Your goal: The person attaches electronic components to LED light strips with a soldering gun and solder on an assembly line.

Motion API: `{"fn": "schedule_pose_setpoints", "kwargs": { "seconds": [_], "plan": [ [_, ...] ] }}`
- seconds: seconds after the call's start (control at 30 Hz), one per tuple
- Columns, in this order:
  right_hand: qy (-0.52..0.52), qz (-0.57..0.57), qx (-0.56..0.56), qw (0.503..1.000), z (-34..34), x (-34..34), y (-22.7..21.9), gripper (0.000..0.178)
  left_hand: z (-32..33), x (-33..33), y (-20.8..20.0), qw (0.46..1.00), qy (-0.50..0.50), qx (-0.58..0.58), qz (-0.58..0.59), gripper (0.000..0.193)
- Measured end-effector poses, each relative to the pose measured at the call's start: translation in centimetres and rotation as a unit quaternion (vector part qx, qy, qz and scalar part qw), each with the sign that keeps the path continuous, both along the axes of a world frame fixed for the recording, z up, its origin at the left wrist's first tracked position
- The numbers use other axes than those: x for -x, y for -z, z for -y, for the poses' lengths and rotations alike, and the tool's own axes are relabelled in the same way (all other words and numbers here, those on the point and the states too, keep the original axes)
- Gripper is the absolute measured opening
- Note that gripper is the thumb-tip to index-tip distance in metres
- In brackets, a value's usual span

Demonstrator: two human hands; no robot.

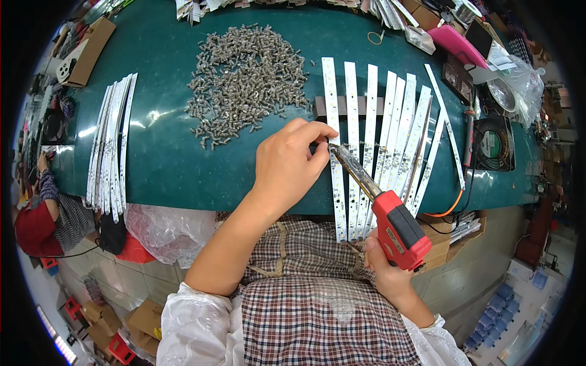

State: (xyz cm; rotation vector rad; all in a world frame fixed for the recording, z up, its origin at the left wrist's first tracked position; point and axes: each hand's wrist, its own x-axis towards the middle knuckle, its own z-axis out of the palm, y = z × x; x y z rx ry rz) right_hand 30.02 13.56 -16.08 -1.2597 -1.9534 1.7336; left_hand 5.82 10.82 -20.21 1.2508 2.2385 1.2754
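Note:
My left hand (292, 160) is closed in a pinch at the nearest-left white LED strip (337, 189); what the fingertips hold is too small to make out. My right hand (386, 277) grips a red and black soldering gun (400, 229). The gun's metal tip (342, 155) reaches up and left to the same strip, right beside my left fingertips. Several more LED strips (353, 183) fan out to the right under the gun, their upper parts resting across a dark bar (318, 107).
A heap of small metal parts (244, 79) lies on the green table (165, 177). To the left is a stack of LED strips (110, 146). At the right are a black fan (493, 144), a red-handled tool (469, 140) with an orange cord, and a pink object (458, 46).

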Motion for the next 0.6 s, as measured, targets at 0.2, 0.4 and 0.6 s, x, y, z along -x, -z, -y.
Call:
{"fn": "schedule_pose_setpoints", "kwargs": {
  "seconds": [0.2, 0.4, 0.6],
  "plan": [
    [0.031, -0.059, -0.047, 0.997, -0.2, 0.4, -1.8, 0.004, -0.2, 0.0, -0.2, 1.000, 0.002, 0.005, 0.014, 0.021],
    [0.236, -0.185, -0.279, 0.912, -4.5, -0.5, -3.8, 0.016, 0.0, 0.1, -0.9, 0.999, -0.001, 0.025, 0.025, 0.020],
    [0.250, 0.064, -0.548, 0.796, -14.2, -1.8, -2.1, 0.040, 0.0, -0.1, -1.0, 0.999, -0.004, 0.032, 0.041, 0.018]
  ]
}}
